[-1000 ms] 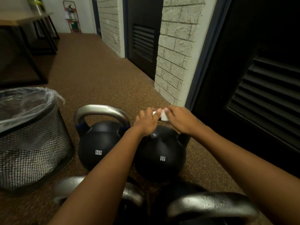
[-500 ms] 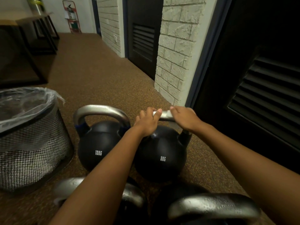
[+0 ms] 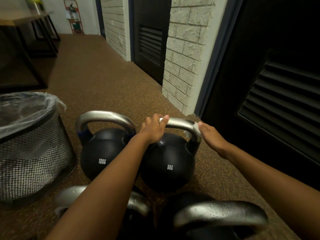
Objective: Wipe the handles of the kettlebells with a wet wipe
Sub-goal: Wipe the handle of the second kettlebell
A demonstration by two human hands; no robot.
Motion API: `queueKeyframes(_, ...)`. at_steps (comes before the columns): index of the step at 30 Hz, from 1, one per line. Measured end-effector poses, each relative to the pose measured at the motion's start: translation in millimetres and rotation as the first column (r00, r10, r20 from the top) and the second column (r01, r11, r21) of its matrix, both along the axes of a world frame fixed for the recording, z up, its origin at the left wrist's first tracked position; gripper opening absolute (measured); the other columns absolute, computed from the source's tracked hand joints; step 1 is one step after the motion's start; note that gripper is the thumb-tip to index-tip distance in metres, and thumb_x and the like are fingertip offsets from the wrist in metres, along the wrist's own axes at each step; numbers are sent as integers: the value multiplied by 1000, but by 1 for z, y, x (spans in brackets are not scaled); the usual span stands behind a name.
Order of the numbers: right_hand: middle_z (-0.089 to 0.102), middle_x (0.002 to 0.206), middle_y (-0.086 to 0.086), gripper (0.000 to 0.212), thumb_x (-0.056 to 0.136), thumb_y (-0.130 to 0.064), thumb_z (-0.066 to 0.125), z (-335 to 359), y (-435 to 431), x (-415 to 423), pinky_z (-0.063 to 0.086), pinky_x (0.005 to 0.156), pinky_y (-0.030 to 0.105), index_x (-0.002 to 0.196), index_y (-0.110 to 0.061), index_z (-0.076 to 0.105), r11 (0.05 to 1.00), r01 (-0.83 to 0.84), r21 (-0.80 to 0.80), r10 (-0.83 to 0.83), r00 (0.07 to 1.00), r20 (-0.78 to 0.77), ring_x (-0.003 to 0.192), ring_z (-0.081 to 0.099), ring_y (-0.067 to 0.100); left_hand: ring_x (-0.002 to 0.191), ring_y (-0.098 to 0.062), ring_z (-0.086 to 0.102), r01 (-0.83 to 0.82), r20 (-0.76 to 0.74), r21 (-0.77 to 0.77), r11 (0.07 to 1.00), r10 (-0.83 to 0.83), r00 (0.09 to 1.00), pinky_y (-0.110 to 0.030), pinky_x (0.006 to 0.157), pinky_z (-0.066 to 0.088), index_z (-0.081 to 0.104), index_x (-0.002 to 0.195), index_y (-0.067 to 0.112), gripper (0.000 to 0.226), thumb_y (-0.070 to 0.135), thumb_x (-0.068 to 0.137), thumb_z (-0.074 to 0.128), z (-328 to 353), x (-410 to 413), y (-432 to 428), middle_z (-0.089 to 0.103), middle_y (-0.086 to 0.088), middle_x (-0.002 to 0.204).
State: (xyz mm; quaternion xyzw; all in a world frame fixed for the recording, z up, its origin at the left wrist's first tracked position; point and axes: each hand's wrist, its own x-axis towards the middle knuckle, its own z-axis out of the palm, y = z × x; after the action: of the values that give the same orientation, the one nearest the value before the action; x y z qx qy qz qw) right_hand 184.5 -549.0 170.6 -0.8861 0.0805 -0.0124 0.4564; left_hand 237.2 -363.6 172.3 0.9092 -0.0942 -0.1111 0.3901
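Both forearms reach forward from the bottom edge over a cluster of kettlebells on the floor (image 3: 97, 75). The left hand (image 3: 153, 129) curls over the left end of the steel handle (image 3: 178, 124) of the 8KG kettlebell (image 3: 167, 163), its grip wrapped round the bar with the thumb lying along the top. The right hand (image 3: 210, 137) sits at the handle's right bend, its grip pinching a white wet wipe (image 3: 197, 129) against the metal where the bar turns down toward the ball. White lettering on that black ball reads "8KG"; the 12KG kettlebell (image 3: 102, 153) just beside it on the left reads "12KG". Nearer the camera, two more grey pitted handles (image 3: 220, 215) show, their balls mostly hidden. The floor is brown and speckled. Black louvred doors (image 3: 277, 84) line the right side, with a white-painted brick pillar (image 3: 183, 58) between them. A black mesh bin (image 3: 31, 163) with a clear plastic liner stands at left, near the 12KG kettlebell. A dark-legged surface (image 3: 26, 18) stands in the far left corner.
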Motion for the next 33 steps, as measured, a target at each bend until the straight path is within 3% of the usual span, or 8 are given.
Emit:
queueKeyframes(5, 54, 118, 14, 36, 103, -26, 25, -9, 0, -12, 40, 90, 35, 123, -10, 50, 974, 130, 186, -111, 988, -108, 105, 50, 25, 134, -34, 22, -28, -5, 24, 999, 28, 1000, -45, 110, 17, 28, 141, 20, 52, 50, 98, 24, 3, 0, -2, 24, -18, 144)
queueKeyframes(15, 57, 125, 9, 34, 91, -7, 54, 17, 25, -8, 44, 100, 38, 124, -10, 57, 959, 253, 126, -272, 948, 167, 112, 53, 21, 142, -32, 2, -43, 136, 161, 986, 21, 990, -47, 113, 13, 26, 144, 11, 51, 38, 100, 26, 24, -24, -6, 0, -15, 154)
queueKeyframes(18, 54, 132, 7, 42, 89, -4, 56, 30, 51, -15, 39, 107, 34, 130, -10, 52, 988, 136, 79, -153, 944, 294, 123, 49, 19, 132, -30, 30, -43, 137, -57, 997, 50, 989, -44, 107, 28, 45, 132, 7, 50, 41, 100, 27, 38, -38, -3, 33, -16, 142)
queueKeyframes(21, 50, 136, 4, 54, 88, -5, 59, 41, 85, -30, 40, 100, 21, 138, -15, 42, 1000, -16, 16, 8, 916, 400, 123, 46, 11, 94, -19, 58, -112, -71, -361, 926, 93, 993, -35, 86, 46, 58, 103, 6, 50, 47, 98, 31, 53, -48, 10, 61, -7, 100)
queueKeyframes(23, 49, 134, 2, 61, 88, -6, 59, 47, 107, -41, 43, 90, 13, 142, -19, 34, 991, -127, 32, 101, 900, 425, 118, 47, 6, 97, -25, 63, -208, -179, -493, 845, 136, 974, -41, 89, 50, 61, 104, 6, 39, 40, 95, 43, 60, -51, 29, 65, -12, 104)
queueKeyframes(26, 47, 125, -2, 69, 87, -4, 59, 54, 141, -57, 50, 94, 36, 144, -23, 25, 956, -253, 149, 161, 877, 452, 115, 51, 12, 94, -27, 64, -258, -211, -632, 731, 158, 965, -36, 79, 55, 62, 95, 6, 10, 7, 90, 54, 69, -64, 69, 64, -17, 106)
queueKeyframes(29, 42, 126, 0, 69, 88, -7, 57, 62, 171, -69, 49, 94, 39, 145, -24, 20, 937, -306, 168, 188, 848, 495, 112, 49, 11, 81, -17, 64, -264, -196, -683, 681, 177, 965, -24, 57, 53, 57, 111, 6, 25, 1, 87, 58, 80, -81, 112, 63, -12, 104)
queueKeyframes(33, 42, 118, 2, 51, 88, -5, 49, 62, 201, -74, 49, 90, 39, 133, -21, 32, 952, -243, 187, 117, 852, 510, 95, 48, 13, 83, -14, 65, -307, -147, -714, 630, 293, 945, -19, 59, 54, 56, 105, 13, 24, 1, 85, 60, 91, -108, 161, 63, -6, 104)
